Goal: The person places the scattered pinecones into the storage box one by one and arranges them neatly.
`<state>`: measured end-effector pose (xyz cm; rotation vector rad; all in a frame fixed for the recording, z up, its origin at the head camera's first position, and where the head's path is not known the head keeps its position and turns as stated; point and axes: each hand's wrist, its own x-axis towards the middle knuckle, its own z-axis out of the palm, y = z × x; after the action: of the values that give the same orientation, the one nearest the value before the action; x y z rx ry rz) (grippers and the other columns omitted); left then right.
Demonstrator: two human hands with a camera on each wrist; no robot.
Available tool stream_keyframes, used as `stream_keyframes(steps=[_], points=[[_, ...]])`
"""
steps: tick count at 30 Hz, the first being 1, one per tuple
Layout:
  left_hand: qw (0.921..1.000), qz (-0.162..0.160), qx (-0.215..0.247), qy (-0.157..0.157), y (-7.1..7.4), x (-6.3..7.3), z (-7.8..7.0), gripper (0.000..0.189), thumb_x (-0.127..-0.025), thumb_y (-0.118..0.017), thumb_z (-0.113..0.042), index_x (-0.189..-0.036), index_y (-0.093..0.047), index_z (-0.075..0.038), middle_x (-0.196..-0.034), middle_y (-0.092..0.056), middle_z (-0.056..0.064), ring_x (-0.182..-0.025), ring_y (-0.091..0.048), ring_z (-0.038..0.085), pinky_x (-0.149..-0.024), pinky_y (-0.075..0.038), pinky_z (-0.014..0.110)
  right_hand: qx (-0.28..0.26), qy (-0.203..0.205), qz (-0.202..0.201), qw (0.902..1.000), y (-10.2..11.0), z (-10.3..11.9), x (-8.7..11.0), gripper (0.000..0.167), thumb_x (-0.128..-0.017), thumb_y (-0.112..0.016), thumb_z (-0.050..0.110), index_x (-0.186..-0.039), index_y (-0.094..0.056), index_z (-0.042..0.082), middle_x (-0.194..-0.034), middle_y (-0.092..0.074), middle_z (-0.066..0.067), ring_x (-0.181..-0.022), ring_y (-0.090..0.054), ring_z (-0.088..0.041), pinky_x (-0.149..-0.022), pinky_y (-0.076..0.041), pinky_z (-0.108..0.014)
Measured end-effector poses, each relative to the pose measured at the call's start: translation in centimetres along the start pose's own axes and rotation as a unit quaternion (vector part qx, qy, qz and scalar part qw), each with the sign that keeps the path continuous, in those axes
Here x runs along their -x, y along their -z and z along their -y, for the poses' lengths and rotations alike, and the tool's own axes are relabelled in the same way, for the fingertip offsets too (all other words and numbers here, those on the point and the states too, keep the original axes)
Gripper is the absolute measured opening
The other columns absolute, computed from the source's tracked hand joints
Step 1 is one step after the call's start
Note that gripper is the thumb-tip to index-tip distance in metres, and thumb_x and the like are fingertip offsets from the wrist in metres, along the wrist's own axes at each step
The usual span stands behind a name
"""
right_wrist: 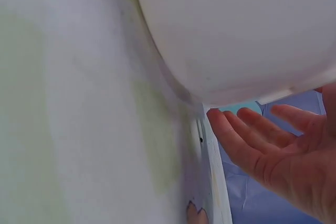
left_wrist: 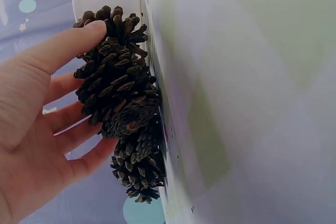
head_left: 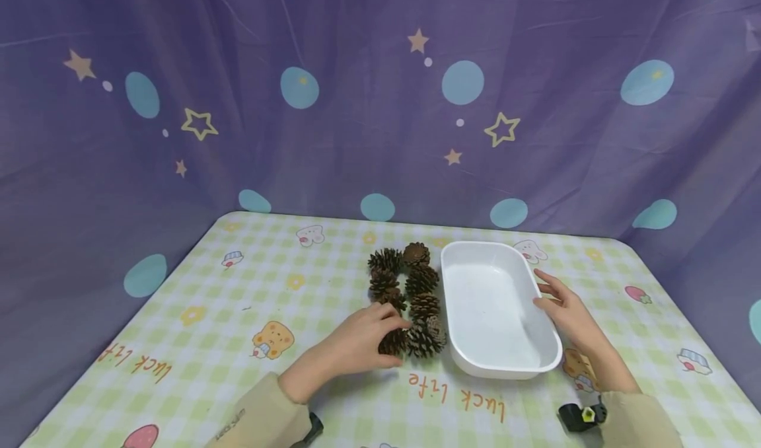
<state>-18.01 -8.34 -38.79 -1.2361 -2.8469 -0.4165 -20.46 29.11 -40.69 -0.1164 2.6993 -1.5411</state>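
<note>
Several brown pine cones (head_left: 423,306) lie in two rough rows left of a white rectangular tub (head_left: 493,302). My left hand (head_left: 362,339) is over the near end of the left row, its thumb and fingers spread around the cones. In the left wrist view, the left thumb overlaps the top pine cone (left_wrist: 118,85), and the fingertips are partly hidden behind the cluster. At the tub's right side is my right hand (head_left: 567,312), thumb at the rim and fingers loosely extended outside the wall. Seen from the right wrist, those fingers (right_wrist: 231,137) stand beside the tub's outer wall.
A green-and-white checked tablecloth (head_left: 232,369) with printed bears and lettering covers the table. Behind the table hangs a purple curtain (head_left: 357,150) with stars and blue ovals. The inside of the tub shows only its bare white floor.
</note>
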Motion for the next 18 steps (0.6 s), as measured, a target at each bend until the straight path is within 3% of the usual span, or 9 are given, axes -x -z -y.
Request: stream_keyframes(steps=[18], points=[[0.9983, -0.006, 0.043, 0.039, 0.11, -0.12, 0.05, 0.043, -0.076, -0.073, -0.032, -0.113, -0.057, -0.016, -0.107, -0.053, -0.003, -0.1, -0.053, 0.014, -0.084, -0.048, 0.031, -0.005, -0.018, -0.009, 0.9998, -0.34, 0.22, -0.12, 0.056, -0.095, -0.042, 0.016, -0.146, -0.018, 0.008, -0.132, -0.039, -0.03, -0.111, -0.048, -0.037, -0.078, -0.049, -0.032]])
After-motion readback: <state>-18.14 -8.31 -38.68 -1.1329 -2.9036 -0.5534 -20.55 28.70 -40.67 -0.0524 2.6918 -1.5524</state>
